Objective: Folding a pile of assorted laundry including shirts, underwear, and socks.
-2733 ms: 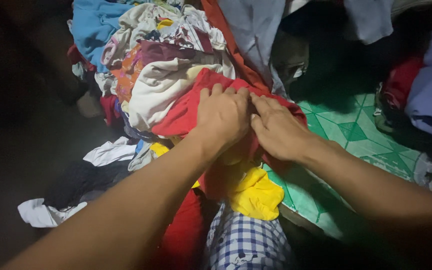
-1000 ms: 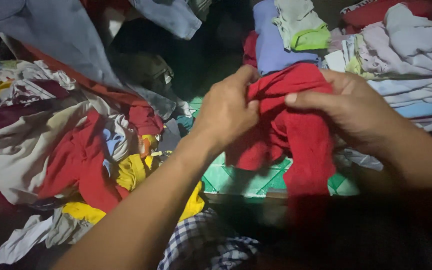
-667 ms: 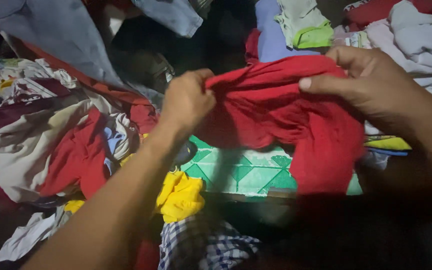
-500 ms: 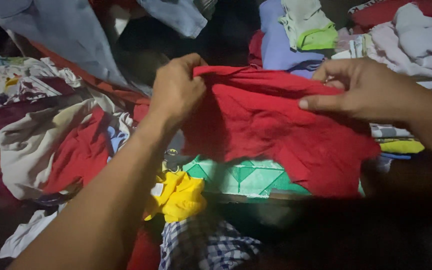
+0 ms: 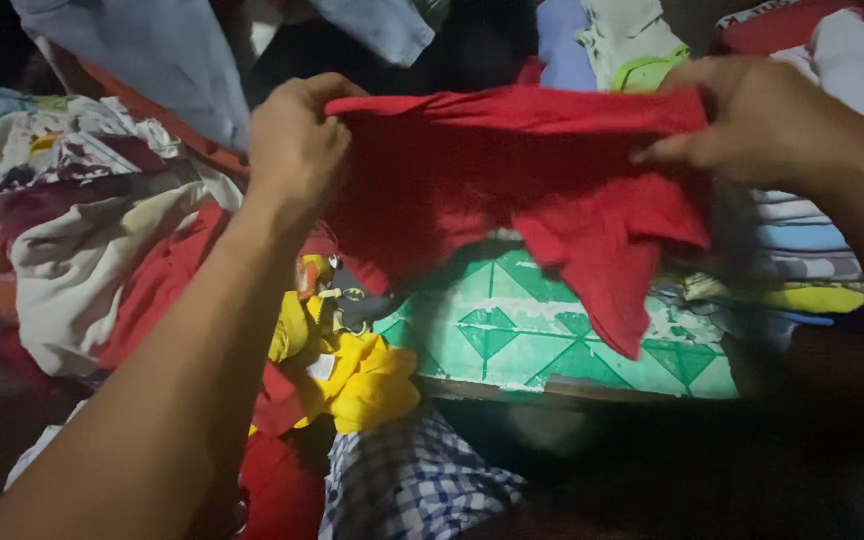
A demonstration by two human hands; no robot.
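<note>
A red garment (image 5: 512,185) is stretched out in the air between my two hands, above a green patterned mat (image 5: 512,335). My left hand (image 5: 297,145) grips its upper left edge. Its upper right edge is pinched by my right hand (image 5: 752,120). The cloth hangs down in uneven folds, its lowest tip over the mat's middle.
A heap of mixed unfolded clothes (image 5: 82,230) lies at the left, with a yellow piece (image 5: 362,375) and a blue checked cloth (image 5: 412,480) below the garment. A stack of folded clothes (image 5: 802,250) sits at the right. Pale blue garments (image 5: 162,60) hang at the top.
I took the red garment off the left heap, carried it right over the mat, and my hands have moved apart, spreading it wide.
</note>
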